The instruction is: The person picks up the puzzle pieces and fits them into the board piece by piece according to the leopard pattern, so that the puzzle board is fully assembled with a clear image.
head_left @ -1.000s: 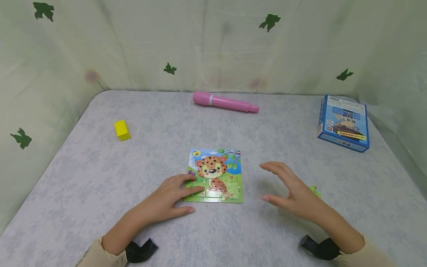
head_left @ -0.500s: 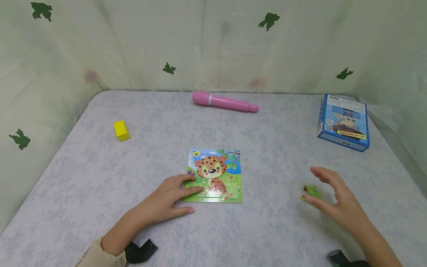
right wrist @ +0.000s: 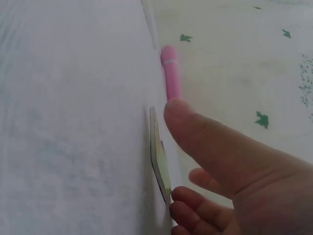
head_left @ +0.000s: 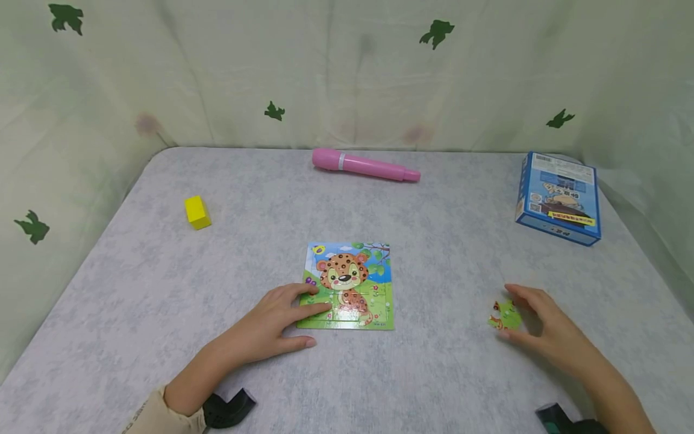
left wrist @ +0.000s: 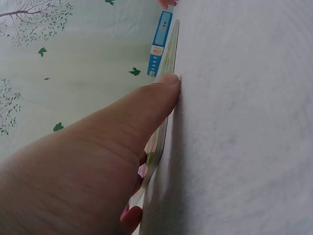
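Observation:
In the head view a square jigsaw puzzle (head_left: 352, 271) with a spotted leopard cub picture lies flat on the grey table. My left hand (head_left: 282, 319) rests on its lower left part, two fingers over the picture and the thumb on the table just below. The left wrist view catches that thumb (left wrist: 164, 90) beside the puzzle's thin edge (left wrist: 157, 142). Off to the right, a loose green jigsaw piece (head_left: 506, 314) with red bits lies between the spread thumb and index finger of my right hand (head_left: 547, 325). From the right wrist, fingertips (right wrist: 180, 196) show close by the piece's edge (right wrist: 159, 156).
A yellow block (head_left: 197, 212) stands at the left. Along the back lies a pink, thick pen-shaped thing (head_left: 368, 166) with a silver band. At the far right corner sits a blue box (head_left: 561, 199). A pale curtain (head_left: 352, 72) with green bird shapes surrounds the table.
My right hand has moved right from beside the puzzle to the loose piece and lowered around it, thumb and finger coming closer together. The left hand has stayed on the puzzle.

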The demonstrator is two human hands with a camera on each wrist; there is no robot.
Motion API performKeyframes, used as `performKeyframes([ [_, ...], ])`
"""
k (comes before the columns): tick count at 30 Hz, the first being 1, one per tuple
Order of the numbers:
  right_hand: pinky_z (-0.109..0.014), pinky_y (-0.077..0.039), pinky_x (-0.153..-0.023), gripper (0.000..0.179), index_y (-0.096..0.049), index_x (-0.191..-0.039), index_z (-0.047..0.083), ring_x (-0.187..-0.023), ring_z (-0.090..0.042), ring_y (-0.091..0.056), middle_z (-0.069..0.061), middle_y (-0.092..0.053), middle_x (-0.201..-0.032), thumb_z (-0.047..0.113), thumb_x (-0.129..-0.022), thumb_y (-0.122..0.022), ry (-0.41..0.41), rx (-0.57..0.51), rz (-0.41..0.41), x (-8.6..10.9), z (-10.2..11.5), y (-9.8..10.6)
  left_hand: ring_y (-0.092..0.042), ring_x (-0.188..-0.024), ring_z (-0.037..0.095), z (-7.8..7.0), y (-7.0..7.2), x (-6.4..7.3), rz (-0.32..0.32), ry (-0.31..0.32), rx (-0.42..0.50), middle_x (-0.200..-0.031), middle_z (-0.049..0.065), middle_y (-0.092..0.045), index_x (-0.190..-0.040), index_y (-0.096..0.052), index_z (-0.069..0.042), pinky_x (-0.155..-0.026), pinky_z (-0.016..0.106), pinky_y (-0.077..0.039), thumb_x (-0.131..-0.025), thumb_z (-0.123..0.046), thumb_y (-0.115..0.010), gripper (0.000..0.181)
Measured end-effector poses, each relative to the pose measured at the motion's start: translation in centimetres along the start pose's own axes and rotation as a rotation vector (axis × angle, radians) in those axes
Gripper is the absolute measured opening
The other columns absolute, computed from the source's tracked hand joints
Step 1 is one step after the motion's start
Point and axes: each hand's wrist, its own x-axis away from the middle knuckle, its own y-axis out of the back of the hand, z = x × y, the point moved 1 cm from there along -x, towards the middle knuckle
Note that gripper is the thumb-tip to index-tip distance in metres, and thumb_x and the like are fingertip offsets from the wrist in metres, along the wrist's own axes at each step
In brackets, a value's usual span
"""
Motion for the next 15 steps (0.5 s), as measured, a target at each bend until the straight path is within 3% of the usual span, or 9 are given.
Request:
performKeyframes([
  [3,-0.058,-0.028,-0.089,0.085,-0.035,-0.133,-0.004,-0.114,-0.04,-0.034,-0.023,-0.04,-0.123,0.042,-0.072,-0.072,-0.035,0.025,0.037,0.0,-0.29,0.19,-0.03,-0.124,0.024,0.0,-0.04,-0.01,-0.001,0.0,0.001,-0.135,0.004,-0.036,-0.13,-0.049,-0.032,-0.097,0.047,-0.026,-0.081,-0.046,-0.062,0.053],
  [11,-0.059,-0.029,-0.086,0.071,-0.047,-0.122,-0.002,-0.109,-0.041,-0.036,-0.023,-0.042,-0.118,0.043,-0.072,-0.071,-0.046,0.092,0.045,-0.03,-0.3,0.03,-0.03,-0.124,0.024,0.07,-0.12,-0.06,-0.002,-0.004,0.001,-0.135,0.004,-0.036,-0.13,-0.049,-0.032,-0.097,0.047,-0.026,-0.081,-0.047,-0.061,0.052],
  [15,-0.054,-0.035,-0.084,0.061,-0.051,-0.116,0.0,-0.103,-0.035,-0.042,-0.02,-0.044,-0.114,0.038,-0.073,-0.073,-0.059,0.086,0.05,-0.16,-0.1,-0.26,-0.03,-0.124,0.023,0.17,-0.14,-0.02,-0.009,-0.01,-0.001,-0.135,0.003,-0.036,-0.13,-0.049,-0.032,-0.097,0.047,-0.026,-0.081,-0.047,-0.06,0.053],
])
